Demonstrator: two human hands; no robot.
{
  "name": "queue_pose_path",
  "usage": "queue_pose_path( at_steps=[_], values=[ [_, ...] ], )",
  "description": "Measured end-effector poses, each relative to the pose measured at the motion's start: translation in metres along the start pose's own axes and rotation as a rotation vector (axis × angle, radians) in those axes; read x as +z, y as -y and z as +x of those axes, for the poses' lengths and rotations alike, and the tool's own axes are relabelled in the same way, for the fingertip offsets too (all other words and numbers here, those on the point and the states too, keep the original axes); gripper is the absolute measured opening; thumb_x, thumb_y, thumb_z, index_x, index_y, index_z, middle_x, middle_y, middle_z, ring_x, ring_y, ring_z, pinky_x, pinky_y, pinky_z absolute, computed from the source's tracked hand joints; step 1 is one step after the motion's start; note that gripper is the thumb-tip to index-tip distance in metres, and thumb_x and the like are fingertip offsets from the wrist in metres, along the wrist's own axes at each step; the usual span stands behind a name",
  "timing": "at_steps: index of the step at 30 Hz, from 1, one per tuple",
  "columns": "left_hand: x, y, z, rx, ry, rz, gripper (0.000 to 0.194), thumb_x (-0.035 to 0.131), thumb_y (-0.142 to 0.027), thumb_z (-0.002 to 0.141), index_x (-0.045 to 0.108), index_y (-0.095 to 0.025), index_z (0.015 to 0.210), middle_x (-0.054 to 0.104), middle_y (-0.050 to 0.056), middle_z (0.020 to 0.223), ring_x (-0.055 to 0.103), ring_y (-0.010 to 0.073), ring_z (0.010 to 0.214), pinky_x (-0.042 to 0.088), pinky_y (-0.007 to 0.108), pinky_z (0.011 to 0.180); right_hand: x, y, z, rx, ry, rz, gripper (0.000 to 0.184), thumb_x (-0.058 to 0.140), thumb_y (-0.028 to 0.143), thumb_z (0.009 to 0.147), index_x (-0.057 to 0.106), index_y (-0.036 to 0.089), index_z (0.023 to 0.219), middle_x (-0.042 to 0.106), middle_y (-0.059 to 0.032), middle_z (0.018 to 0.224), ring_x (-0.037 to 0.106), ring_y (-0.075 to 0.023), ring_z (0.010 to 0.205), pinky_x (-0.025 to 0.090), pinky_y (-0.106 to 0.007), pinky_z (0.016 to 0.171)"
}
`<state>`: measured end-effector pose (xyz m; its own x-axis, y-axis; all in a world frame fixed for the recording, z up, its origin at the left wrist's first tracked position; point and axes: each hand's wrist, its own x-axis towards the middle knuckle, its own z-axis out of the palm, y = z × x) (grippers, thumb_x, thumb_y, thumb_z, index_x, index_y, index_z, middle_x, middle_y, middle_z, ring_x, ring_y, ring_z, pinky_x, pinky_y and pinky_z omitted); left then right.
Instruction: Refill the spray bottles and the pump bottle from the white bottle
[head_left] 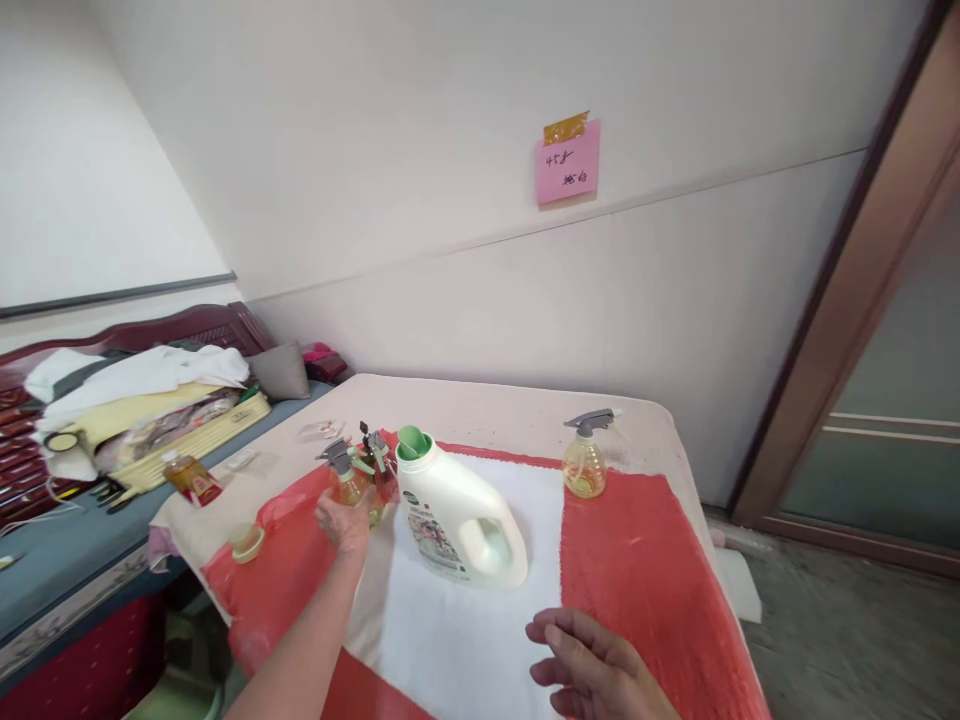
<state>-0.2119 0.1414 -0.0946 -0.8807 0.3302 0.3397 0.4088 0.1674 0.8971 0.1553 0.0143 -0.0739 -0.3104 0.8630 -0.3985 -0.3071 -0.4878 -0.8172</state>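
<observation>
My left hand (pixel 345 522) is wrapped round a clear spray bottle (pixel 351 487) with a grey trigger head, at the left of the white cloth. Close behind it stands a reddish spray bottle (pixel 385 475), partly hidden. A large cream jug (pixel 454 515) with a green spout and a side handle stands uncapped in the middle. My right hand (pixel 592 660) hovers near the front with its fingers apart and nothing in them. Beyond it, to the right, another spray bottle (pixel 584 468) with yellowish liquid stands upright.
A white cloth (pixel 472 640) lies over a red cloth (pixel 637 560) on the table. To the left are a pale green cap (pixel 247 541) and an oil-like bottle (pixel 191 478). A pink note (pixel 568 165) is taped to the wall. An open suitcase (pixel 187 440) sits on the bench.
</observation>
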Motion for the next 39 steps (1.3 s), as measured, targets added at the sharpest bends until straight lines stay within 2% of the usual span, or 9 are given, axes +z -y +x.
queue_pose_path(
  at_steps=[5,8,11,15,22,27,32,36,39],
  values=[
    [-0.064,-0.037,-0.068,0.147,0.025,-0.075,0.067,0.070,-0.050,0.073,0.041,-0.022,0.127,0.041,0.017,0.142,0.041,0.0330,0.132,0.033,0.049,0.109,-0.005,0.020,-0.015,-0.089,-0.119,0.168,0.047,0.076,0.057,0.067,0.067,0.015,0.087,0.067,-0.0100,0.101,0.061,-0.0183,0.078,0.045,-0.028,0.068],
    [-0.097,-0.068,-0.146,0.347,0.257,-0.358,0.070,0.074,-0.042,0.072,0.039,-0.026,0.130,0.041,0.014,0.145,0.039,0.0310,0.135,0.033,0.046,0.111,-0.013,0.028,-0.021,-0.101,-0.204,0.330,0.047,0.077,0.053,0.068,0.064,0.014,0.091,0.067,-0.0106,0.104,0.062,-0.0187,0.080,0.047,-0.029,0.070],
    [-0.101,-0.104,-0.222,0.324,0.554,-0.532,0.068,0.073,-0.039,0.074,0.041,-0.028,0.133,0.044,0.013,0.145,0.039,0.0317,0.136,0.032,0.046,0.111,-0.021,0.032,-0.023,-0.145,-0.292,0.458,0.050,0.076,0.054,0.067,0.062,0.014,0.094,0.067,-0.0108,0.104,0.062,-0.0196,0.082,0.048,-0.030,0.072],
    [-0.040,-0.151,-0.281,0.108,0.959,-0.409,0.056,0.067,-0.038,0.079,0.045,-0.026,0.129,0.048,0.015,0.139,0.048,0.0307,0.129,0.040,0.043,0.103,-0.028,0.037,-0.022,-0.235,-0.367,0.527,0.052,0.073,0.057,0.069,0.060,0.016,0.099,0.066,-0.0086,0.107,0.063,-0.0203,0.086,0.048,-0.031,0.076],
    [0.127,-0.201,-0.309,0.053,0.808,-0.073,0.076,0.078,-0.031,0.068,0.041,-0.015,0.132,0.037,0.025,0.144,0.032,0.0374,0.139,0.032,0.046,0.107,-0.042,0.045,-0.020,-0.250,-0.396,0.622,0.046,0.067,0.058,0.075,0.058,0.019,0.096,0.066,-0.0074,0.101,0.064,-0.0209,0.084,0.050,-0.033,0.073],
    [0.170,-0.201,-0.312,0.053,0.847,-0.046,0.039,0.060,-0.036,0.090,0.055,-0.018,0.124,0.056,0.011,0.127,0.057,0.0256,0.110,0.048,0.048,0.092,-0.050,0.050,-0.024,-0.254,-0.385,0.679,0.045,0.065,0.058,0.077,0.058,0.018,0.095,0.063,-0.0088,0.105,0.063,-0.0201,0.082,0.049,-0.031,0.070],
    [0.127,-0.204,-0.307,0.067,0.894,-0.181,0.044,0.075,-0.032,0.076,0.056,-0.017,0.113,0.067,0.006,0.099,0.066,0.0214,0.091,0.050,0.039,0.086,-0.056,0.051,-0.026,-0.226,-0.414,0.710,0.050,0.064,0.061,0.076,0.056,0.018,0.097,0.060,-0.0117,0.110,0.062,-0.0238,0.091,0.050,-0.033,0.073],
    [0.035,-0.197,-0.298,0.062,0.957,-0.380,0.046,0.070,-0.044,0.078,0.055,-0.022,0.115,0.069,0.006,0.108,0.067,0.0204,0.100,0.050,0.033,0.088,-0.054,0.052,-0.030,-0.171,-0.402,0.722,0.064,0.061,0.068,0.076,0.051,0.022,0.118,0.050,-0.0110,0.135,0.054,-0.0263,0.117,0.049,-0.034,0.086],
    [-0.032,-0.179,-0.291,-0.187,0.963,-0.603,0.058,0.080,-0.042,0.067,0.059,-0.020,0.116,0.070,0.010,0.111,0.067,0.0259,0.102,0.051,0.036,0.087,-0.044,0.051,-0.035,-0.132,-0.162,0.670,0.060,0.061,0.067,0.079,0.054,0.025,0.121,0.057,-0.0071,0.130,0.056,-0.0238,0.113,0.051,-0.034,0.083]
  ],
)
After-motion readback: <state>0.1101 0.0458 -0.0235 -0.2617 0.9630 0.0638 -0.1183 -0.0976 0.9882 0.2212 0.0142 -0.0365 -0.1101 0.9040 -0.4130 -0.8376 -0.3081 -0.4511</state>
